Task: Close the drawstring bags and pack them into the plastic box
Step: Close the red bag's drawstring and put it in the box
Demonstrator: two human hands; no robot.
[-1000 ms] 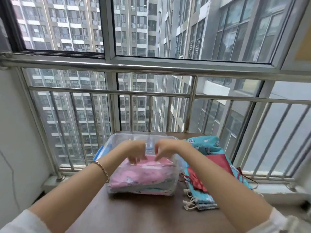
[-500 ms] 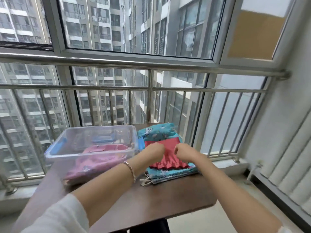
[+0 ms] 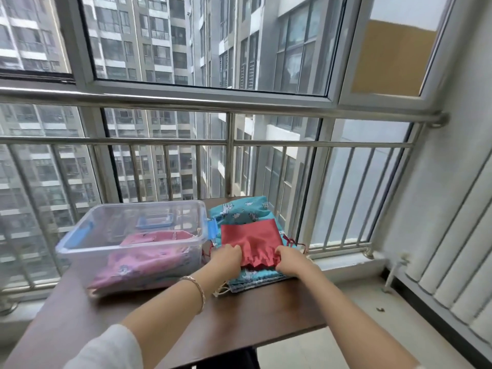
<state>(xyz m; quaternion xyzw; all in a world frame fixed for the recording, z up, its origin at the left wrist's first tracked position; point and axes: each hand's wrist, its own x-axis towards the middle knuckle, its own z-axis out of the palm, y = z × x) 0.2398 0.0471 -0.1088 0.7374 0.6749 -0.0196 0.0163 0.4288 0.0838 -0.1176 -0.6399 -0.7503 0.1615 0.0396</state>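
Observation:
A red drawstring bag [image 3: 251, 237] lies on top of a pile of teal patterned bags [image 3: 245, 213] on the right part of the brown table [image 3: 239, 320]. My left hand [image 3: 226, 258] grips the bag's near left corner and my right hand [image 3: 291, 259] grips its near right corner; the mouth edge between them is gathered into folds. Left of the pile stands the clear plastic box [image 3: 80, 243] with blue clips, and pink patterned bags [image 3: 143, 259] lie inside it.
A steel railing [image 3: 229, 141] and window glass run right behind the table. The table's right edge drops to a tiled floor [image 3: 372, 328], with a white ribbed panel [image 3: 452, 262] along the right wall. Red cords [image 3: 295, 243] trail off the pile's right side.
My hands left the pink bags in the box and moved right to the red bag. They now grip its near corners, and the view has swung to the right.

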